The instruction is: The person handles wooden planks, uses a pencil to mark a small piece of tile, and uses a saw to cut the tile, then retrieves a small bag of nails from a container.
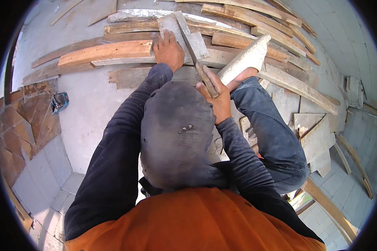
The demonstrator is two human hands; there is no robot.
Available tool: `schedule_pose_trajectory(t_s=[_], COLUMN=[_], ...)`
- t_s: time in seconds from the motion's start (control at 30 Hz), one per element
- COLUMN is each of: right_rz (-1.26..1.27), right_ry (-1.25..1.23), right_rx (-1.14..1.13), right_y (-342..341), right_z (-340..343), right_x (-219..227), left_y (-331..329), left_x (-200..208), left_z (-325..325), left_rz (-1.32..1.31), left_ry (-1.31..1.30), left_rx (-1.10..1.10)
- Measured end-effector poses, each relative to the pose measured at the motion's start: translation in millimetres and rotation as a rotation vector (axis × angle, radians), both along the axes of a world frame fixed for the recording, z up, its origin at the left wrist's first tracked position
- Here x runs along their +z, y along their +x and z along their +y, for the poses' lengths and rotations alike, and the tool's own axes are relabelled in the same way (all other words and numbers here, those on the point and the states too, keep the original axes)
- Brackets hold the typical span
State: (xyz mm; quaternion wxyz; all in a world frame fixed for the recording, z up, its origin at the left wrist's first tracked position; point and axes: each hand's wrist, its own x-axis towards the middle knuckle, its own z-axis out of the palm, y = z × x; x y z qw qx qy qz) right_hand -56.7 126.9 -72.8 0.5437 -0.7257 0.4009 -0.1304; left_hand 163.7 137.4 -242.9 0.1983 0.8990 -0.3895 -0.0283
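My left hand point(169, 49) lies with its fingers spread on a short grey board point(168, 24), which rests across several timbers. In my right hand point(218, 94) is the wooden handle of a long, straight-bladed tool point(186, 36), its fingers closed around it. The narrow grey blade points away from me and lies across the short board, just right of my left hand. Whether its edge has teeth cannot be made out. Close to the blade's right, a foot in a white shoe point(246, 58) presses on the timbers.
Long timbers point(107, 53) and boards are piled across the far side. Broken sheet pieces point(316, 140) lie at the right, near loose planks point(356, 161) by a block wall point(352, 33). At left are brown tile pieces point(19, 129) and a small blue packet point(60, 103).
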Motion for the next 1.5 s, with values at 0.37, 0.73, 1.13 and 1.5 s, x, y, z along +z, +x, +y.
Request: schedule_pose_trajectory(t_s=[0.37,0.73,1.13,1.5], right_rz=[-0.046,-0.031,0.017,0.039], right_ry=[-0.004,0.048,0.039,0.054], right_rx=[-0.029,-0.055,-0.069,-0.088], right_y=[11,-27,-64,-93], right_z=[-4,39,49,80], right_x=[-13,21,34,38], left_y=[8,7,13,15], left_x=[-3,7,2,-3], left_z=[-4,1,3,-4], left_rz=[-0.003,0.123,0.115,0.082], left_ry=[0.025,0.002,0.063,0.095], left_rx=[0.010,0.046,0.026,0.025])
